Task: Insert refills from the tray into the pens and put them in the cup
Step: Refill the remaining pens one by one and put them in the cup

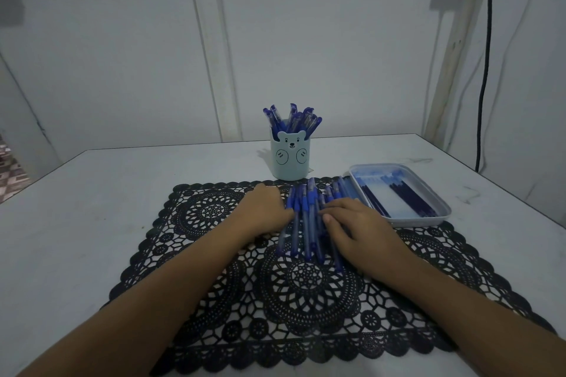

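Mid-frame, the right hand (358, 228) lies flat, fingers spread, on loose blue pens (301, 217) on a black lace mat (306, 288), the left hand (263, 211) touching their left side, grip unclear; refill tray (424, 221) at right, bear-face cup (289, 159) behind

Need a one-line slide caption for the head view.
On a black mat, left hand and right hand touch loose blue pens; cup behind, tray at right.
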A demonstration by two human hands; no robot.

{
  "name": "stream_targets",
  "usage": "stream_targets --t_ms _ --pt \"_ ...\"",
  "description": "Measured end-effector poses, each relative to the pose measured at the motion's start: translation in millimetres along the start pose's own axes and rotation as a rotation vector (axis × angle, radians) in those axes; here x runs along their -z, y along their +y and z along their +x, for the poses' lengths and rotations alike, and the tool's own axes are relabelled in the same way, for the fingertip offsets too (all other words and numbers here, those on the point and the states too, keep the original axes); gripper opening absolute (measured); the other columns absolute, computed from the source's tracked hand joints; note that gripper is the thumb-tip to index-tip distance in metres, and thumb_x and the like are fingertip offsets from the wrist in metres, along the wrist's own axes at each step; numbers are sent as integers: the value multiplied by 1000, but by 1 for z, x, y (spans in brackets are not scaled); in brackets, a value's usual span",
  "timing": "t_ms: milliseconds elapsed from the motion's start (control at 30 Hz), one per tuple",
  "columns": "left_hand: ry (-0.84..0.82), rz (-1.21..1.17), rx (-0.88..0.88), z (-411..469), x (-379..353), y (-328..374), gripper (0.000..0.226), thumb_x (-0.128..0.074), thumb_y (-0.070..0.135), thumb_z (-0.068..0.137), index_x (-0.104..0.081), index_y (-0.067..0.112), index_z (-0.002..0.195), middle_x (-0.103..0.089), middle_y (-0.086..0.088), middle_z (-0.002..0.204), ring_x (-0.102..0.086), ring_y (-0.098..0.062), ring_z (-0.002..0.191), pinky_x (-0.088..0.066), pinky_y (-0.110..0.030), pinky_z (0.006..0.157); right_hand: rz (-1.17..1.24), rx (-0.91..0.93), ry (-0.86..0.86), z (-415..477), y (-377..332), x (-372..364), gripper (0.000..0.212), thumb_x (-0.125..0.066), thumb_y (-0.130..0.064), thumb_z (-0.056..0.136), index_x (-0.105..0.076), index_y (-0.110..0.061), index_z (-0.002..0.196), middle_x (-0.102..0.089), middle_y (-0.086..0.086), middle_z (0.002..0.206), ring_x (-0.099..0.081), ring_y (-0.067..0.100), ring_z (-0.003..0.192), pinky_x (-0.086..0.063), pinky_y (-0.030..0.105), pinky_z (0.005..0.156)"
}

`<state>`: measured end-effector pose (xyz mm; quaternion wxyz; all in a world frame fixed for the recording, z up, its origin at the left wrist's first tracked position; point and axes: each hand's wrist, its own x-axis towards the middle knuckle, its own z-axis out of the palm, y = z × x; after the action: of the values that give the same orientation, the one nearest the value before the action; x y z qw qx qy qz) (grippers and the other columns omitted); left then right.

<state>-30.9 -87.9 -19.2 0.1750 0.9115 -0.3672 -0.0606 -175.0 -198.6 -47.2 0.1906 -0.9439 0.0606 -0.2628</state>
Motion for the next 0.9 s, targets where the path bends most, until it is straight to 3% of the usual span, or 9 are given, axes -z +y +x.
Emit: stream_targets --t_ms 100,233,367,533,633,700,767,833,900 --pt "-24 -42 26 -3 6 -1 24 -58 30 83 -59 7 77 -56 -8 74 -48 -19 66 -43 -30 63 10 6 0 0 -1 0 44 -34 -34 88 -67 -12 107 -63 -4 106 -52 6 99 -38 28 98" --pt "72 -44 1 -12 17 -4 15 -52 25 87 -56 10 85 -59 -4 81 -51 -17 68 -43 -29 66 37 17 26 0 1 1 42 -36 -31 88 -66 -10 109 -63 -1 106 -55 11 99 -42 28 94" --pt "128 -42 -208 -37 23 -10 8 -44 24 94 -49 18 94 -57 4 84 -53 -8 68 -42 -22 60 29 37 129 2 2 0 42 -40 -32 89 -60 -8 118 -60 4 110 -56 18 102 -43 26 91" --pt "208 58 -454 -67 11 -19 9 -40 29 95 -47 26 100 -51 13 84 -48 -2 72 -41 -19 64 -271 280 182 -1 -2 0 44 -43 -36 84 -56 -11 118 -60 6 114 -55 22 105 -46 34 86" --pt "252 36 -512 -78 3 -23 7 -41 31 94 -46 29 100 -45 20 78 -46 4 73 -34 -12 58 -384 391 159 -2 -7 0 32 -44 -33 83 -60 -16 105 -64 -2 101 -60 16 92 -46 32 73" --pt "281 29 -540 -81 -3 -26 5 -42 29 95 -46 31 98 -43 23 75 -45 8 76 -34 -8 62 -414 458 153 -3 -8 -1 19 -58 -21 81 -62 -14 98 -66 0 93 -62 18 81 -47 30 66" --pt "303 17 -555 -81 -8 -28 9 -42 31 93 -48 29 99 -42 24 74 -45 9 75 -34 -5 66 -395 482 133 -4 -9 -1 29 -75 -10 70 -62 -10 97 -66 4 86 -61 20 72 -49 30 59" --pt "315 34 -572 -81 -10 -31 17 -37 36 91 -50 27 99 -42 23 73 -45 6 73 -34 -4 66 -372 484 80 -6 -12 0 28 -71 -7 71 -60 -10 97 -62 1 77 -57 17 64 -48 27 51" --pt "306 46 -603 -81 -9 -32 24 -33 36 90 -52 25 99 -45 20 75 -45 0 71 -34 -5 67 -357 483 -1 -8 -17 3 11 -51 -17 81 -56 -16 91 -55 -5 69 -50 11 55 -42 21 44"
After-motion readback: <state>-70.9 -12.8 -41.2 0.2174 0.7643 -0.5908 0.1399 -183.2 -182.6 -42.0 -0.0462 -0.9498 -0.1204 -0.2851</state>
